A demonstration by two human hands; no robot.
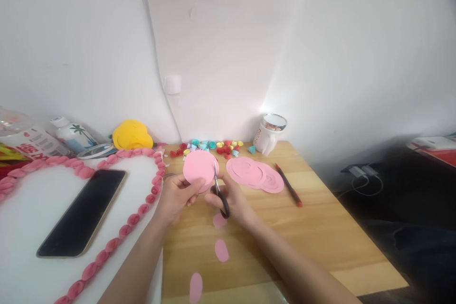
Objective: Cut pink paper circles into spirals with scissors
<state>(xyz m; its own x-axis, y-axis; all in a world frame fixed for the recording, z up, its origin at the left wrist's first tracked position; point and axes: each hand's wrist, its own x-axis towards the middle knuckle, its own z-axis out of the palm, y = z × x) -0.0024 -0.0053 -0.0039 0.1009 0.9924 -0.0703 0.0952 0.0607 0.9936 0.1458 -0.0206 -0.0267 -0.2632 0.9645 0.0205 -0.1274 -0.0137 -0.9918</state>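
Near the middle of the wooden table, my left hand (183, 194) pinches a round pink paper (199, 166) by its lower edge. My right hand (230, 197) grips scissors (221, 194) with black handles; their blades point up at the right edge of the pink paper. Whether the blades are closed on the paper is too small to tell. Just right of my right hand lie overlapping pink paper circles (245, 171) with spiral cuts. Small pink oval pieces (221, 250) lie on the table below my hands.
A black phone (83, 213) rests on a white board (21, 247) edged with pink paper roses, at left. Small coloured paper roses (203, 145), a white mug (267, 135) and a yellow paper flower (131, 135) stand along the wall. A dark pen (289, 186) lies right.
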